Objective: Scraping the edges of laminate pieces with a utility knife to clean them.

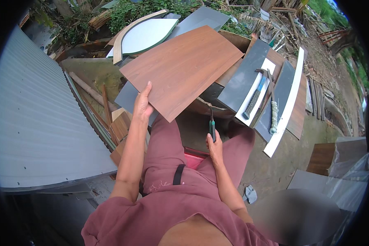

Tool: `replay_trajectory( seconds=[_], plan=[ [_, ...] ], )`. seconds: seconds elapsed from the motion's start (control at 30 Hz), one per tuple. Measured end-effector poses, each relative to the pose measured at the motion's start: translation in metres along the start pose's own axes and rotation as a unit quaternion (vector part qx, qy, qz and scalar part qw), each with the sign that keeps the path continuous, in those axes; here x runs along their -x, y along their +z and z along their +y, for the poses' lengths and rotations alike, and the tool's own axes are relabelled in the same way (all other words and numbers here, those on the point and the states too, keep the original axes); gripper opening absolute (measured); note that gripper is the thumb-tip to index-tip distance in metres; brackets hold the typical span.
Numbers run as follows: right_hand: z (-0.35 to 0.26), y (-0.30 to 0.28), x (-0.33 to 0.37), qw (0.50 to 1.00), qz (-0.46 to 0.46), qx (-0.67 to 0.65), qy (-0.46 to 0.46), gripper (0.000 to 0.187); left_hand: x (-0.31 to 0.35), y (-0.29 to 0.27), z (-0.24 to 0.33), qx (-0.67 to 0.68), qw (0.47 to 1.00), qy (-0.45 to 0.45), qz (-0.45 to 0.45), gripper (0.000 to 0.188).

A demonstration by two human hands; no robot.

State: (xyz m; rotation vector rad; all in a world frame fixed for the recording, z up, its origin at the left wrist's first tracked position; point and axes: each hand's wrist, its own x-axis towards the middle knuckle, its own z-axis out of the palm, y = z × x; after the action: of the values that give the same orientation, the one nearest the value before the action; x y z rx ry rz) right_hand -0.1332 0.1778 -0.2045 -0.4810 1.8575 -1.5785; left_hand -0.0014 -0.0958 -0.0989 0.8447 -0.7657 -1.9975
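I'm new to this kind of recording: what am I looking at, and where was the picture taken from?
There is no machine here: a seated person works with two bare hands. The one view comes from a head-worn wide camera looking down, so picture left is the person's left, and straight edges bend near the rim. The left hand holds a brown wood-grain board by its near edge. The right hand grips a slim tool with a black and green handle. To the right, a hammer lies on a white strip, beside another tool with a pale wrapped handle; its exact type is hard to tell.
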Motion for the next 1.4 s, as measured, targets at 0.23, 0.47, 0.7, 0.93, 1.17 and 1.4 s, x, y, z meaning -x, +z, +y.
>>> replay_trajectory(
  seconds=[0.23, 0.47, 0.7, 0.93, 1.17, 1.4],
  plan=[
    [0.004, -0.010, 0.014, 0.997, 0.038, 0.029, -0.064, 0.042, 0.010, 0.014, 0.096, -0.135, 0.971, 0.194, -0.040, 0.051],
    [-0.033, -0.038, 0.017, 0.993, 0.083, 0.076, -0.037, 0.047, 0.081, 0.037, 0.151, -0.271, 0.930, 0.244, -0.038, 0.047],
    [-0.160, -0.055, -0.011, 0.955, 0.032, 0.194, -0.221, 0.055, 0.108, 0.032, 0.135, -0.230, 0.932, 0.280, -0.021, 0.039],
    [-0.313, -0.023, 0.020, 0.838, -0.053, 0.267, -0.473, 0.053, 0.132, 0.041, 0.119, -0.297, 0.889, 0.350, 0.002, 0.031],
    [-0.356, 0.014, 0.045, 0.758, -0.173, 0.305, -0.550, 0.059, 0.143, 0.048, 0.113, -0.347, 0.869, 0.353, -0.011, 0.025],
    [-0.352, 0.018, 0.036, 0.737, -0.162, 0.340, -0.561, 0.061, 0.143, 0.044, 0.116, -0.372, 0.862, 0.344, -0.015, 0.020]
  ],
)
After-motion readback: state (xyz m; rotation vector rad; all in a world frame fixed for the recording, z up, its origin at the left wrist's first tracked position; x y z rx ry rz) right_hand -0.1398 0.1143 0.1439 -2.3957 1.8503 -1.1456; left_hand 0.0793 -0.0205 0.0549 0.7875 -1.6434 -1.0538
